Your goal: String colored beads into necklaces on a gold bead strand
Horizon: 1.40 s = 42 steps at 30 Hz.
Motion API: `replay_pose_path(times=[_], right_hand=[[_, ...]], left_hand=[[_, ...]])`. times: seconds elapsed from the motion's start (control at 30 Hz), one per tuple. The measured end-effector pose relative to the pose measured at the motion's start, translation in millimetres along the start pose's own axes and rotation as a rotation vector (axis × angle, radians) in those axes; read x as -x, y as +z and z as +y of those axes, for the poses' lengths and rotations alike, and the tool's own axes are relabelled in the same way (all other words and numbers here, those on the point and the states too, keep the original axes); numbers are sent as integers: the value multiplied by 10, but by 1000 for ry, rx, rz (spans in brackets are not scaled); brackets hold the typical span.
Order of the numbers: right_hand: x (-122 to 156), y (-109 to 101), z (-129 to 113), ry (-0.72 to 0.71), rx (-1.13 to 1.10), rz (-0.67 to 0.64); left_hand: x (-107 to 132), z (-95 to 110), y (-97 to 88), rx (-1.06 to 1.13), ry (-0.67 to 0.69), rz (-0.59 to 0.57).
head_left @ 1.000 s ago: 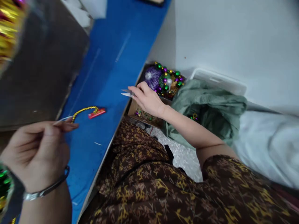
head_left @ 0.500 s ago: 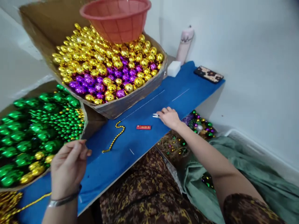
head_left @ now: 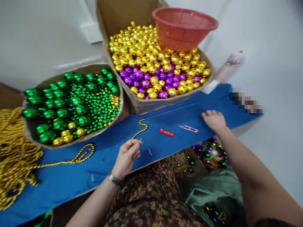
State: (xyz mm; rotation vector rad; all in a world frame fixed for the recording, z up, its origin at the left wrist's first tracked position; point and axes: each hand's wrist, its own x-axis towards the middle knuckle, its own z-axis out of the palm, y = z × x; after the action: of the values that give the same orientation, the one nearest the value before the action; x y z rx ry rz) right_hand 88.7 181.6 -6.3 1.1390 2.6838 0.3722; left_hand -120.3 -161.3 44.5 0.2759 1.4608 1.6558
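Note:
My left hand (head_left: 126,157) is closed in a pinch above the front of the blue cloth (head_left: 113,173), with a thin needle-like piece (head_left: 140,139) poking out from the fingertips. Partly behind this hand lies a short strand of small gold beads (head_left: 143,127); a fine pale thread (head_left: 170,110) runs from it toward the right. My right hand (head_left: 214,120) rests palm down on the cloth, fingers a little apart, holding nothing I can see. Pink-handled thread snips (head_left: 188,128) and a small red packet (head_left: 166,132) lie between the hands. A short white sliver (head_left: 150,151) is nearby.
Behind stand a carton of gold and purple beads (head_left: 142,105) with a red plastic basket (head_left: 186,30) on it, and a carton of green beads (head_left: 26,129). Gold bead strands (head_left: 14,151) pile up at left. A pink bottle (head_left: 230,64) and blurred object (head_left: 246,102) are at right.
My right hand has let go of the snips, which now lie on the cloth, and sits farther right. My left hand has come toward the bead strand. The view has swung left.

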Motion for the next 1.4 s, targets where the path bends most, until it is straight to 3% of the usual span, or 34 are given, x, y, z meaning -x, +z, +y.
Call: replay_pose_path(times=[0.2, 0.4, 0.53, 0.67, 0.73, 0.83, 0.87, 0.97, 1.07, 1.17, 1.4], right_hand=[[-98, -91, -219, -14, -36, 83], [-87, 43, 78, 83, 30, 20], [11, 126, 231, 51, 42, -8], [3, 57, 223, -9, -12, 12], [-1, -35, 97, -18, -44, 32], [169, -268, -330, -44, -178, 112], [290, -371, -520, -92, -342, 186], [751, -702, -1092, -418, -837, 310], [1100, -932, -1473, -569, -1020, 347], [1204, -986, -1611, -557, -1038, 366], [1154, -921, -1664, -523, -1024, 390]], left_hand=[[-8, -57, -17, 50, 0, -16], [-41, -72, -63, 11, -5, -3], [-55, -72, 0, 24, -37, -11], [-43, -91, 82, 20, -41, -24], [-47, -113, 98, 13, -24, -26], [-64, -157, 88, -6, 12, -6], [-69, -172, 80, -16, 26, 3], [-74, -213, 52, -71, 93, 19], [-68, -239, 24, -159, 180, 20], [-63, -255, 2, -228, 239, 30], [-52, -277, -28, -266, 294, 27]])
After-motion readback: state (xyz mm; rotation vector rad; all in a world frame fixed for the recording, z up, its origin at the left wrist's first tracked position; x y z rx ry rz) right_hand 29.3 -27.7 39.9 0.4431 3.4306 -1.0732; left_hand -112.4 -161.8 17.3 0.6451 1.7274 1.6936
